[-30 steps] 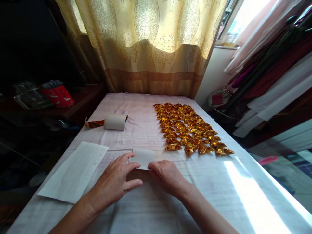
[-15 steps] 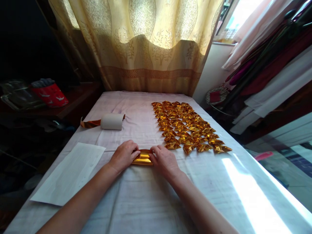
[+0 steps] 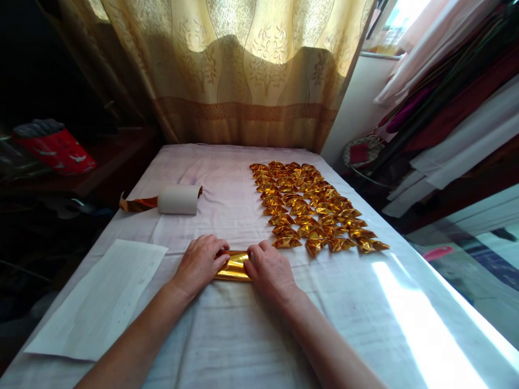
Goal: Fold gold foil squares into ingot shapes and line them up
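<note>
A shiny gold foil paper [image 3: 234, 267], folded into a narrow strip, lies crosswise on the cloth-covered table. My left hand [image 3: 201, 263] grips its left end, thumb and fingers pinched at the upper edge. At the right end my right hand [image 3: 270, 268] pinches it in the same way. The parts under the fingers are hidden. Just beyond my right hand, several folded gold foil ingots [image 3: 308, 208] stand in close rows. A white sheet of paper [image 3: 101, 302] lies to the left of my left forearm.
On the table's far left rests a pale cardboard roll [image 3: 178, 200] with orange foil sticking out of its end. A red container [image 3: 59, 150] stands on a dark side surface. Behind the table [image 3: 227, 335] hangs a gold curtain [image 3: 243, 81]; clothes [image 3: 458, 124] hang at the right.
The view has shifted slightly. Both hands still hold the foil strip, which now shows a broader, flatter face between them. The ingots and the roll keep their places on the table.
</note>
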The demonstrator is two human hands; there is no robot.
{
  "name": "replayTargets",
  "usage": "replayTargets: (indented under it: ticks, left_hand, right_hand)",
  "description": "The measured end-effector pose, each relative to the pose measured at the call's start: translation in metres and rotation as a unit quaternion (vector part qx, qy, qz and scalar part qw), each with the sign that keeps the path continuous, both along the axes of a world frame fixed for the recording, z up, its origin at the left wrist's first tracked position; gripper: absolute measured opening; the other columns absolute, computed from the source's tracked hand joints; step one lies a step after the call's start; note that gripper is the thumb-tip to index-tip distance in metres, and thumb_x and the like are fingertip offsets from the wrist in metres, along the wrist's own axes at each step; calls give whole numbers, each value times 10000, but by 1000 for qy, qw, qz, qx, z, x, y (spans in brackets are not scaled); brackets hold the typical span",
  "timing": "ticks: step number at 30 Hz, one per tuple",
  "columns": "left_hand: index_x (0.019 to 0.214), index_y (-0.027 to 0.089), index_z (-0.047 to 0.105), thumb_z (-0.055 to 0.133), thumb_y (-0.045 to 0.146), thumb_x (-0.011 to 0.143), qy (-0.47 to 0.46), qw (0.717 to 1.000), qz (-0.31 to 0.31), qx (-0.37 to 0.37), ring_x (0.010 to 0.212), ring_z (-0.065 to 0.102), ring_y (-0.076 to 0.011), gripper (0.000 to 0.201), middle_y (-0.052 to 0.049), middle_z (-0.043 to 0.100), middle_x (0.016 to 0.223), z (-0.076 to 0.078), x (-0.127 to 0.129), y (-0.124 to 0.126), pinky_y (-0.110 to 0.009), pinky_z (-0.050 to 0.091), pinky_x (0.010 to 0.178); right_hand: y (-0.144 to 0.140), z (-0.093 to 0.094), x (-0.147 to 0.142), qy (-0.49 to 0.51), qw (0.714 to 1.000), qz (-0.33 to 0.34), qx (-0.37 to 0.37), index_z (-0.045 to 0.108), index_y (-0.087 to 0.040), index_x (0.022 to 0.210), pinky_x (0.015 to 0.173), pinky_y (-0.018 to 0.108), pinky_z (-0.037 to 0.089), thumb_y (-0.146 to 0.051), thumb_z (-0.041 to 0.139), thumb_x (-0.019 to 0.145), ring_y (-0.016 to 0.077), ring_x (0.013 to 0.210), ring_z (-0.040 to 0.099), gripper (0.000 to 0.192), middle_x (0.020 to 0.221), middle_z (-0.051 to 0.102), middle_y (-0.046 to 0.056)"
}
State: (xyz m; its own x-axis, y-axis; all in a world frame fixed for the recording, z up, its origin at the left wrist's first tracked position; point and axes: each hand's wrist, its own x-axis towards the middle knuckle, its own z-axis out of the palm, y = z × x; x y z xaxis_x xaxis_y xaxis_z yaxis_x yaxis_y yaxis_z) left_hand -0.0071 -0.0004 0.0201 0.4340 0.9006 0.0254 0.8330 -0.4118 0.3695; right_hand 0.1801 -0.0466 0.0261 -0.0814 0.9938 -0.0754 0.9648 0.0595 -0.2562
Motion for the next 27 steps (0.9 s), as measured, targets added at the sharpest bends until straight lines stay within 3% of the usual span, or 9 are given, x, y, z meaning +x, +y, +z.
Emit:
replayTargets:
  ticks: [6,12,18,27]
  left_hand:
    - [858,219,620,607,209,835,-45,998,-28,25,968,579,-216,29,-31,662,981,-5,-3,-5,-356,413,884]
    - [881,223,589,587,210,856,-85,994,-55,31,870,618,-191,28,2,673,866,-12,-7,-8,-342,428,854]
    - [954,231,635,581,288,850,-135,991,2,14,865,658,-197,130,-17,713,921,-9,-8,-19,-315,483,809]
    - [874,252,704,539,423,849,-167,980,87,-70,761,667,-172,239,21,738,829,-2,-21,-26,-265,494,723]
  right_hand:
    - [-2,-2,2,33,999,10,7,647,-244,1104,717,247,411,-294,561,927,174,900,604,202,1051,624,55]
    - [-7,-5,8,105,994,3,28,675,-213,982,738,247,421,-275,595,911,171,872,610,124,1004,650,56]
    - [-8,-13,16,238,971,-36,12,672,-212,842,668,239,402,-252,574,900,155,727,611,120,784,688,10]
    - [-11,-19,17,303,952,-28,44,675,-209,809,671,235,431,-244,537,876,149,720,621,158,784,699,13]
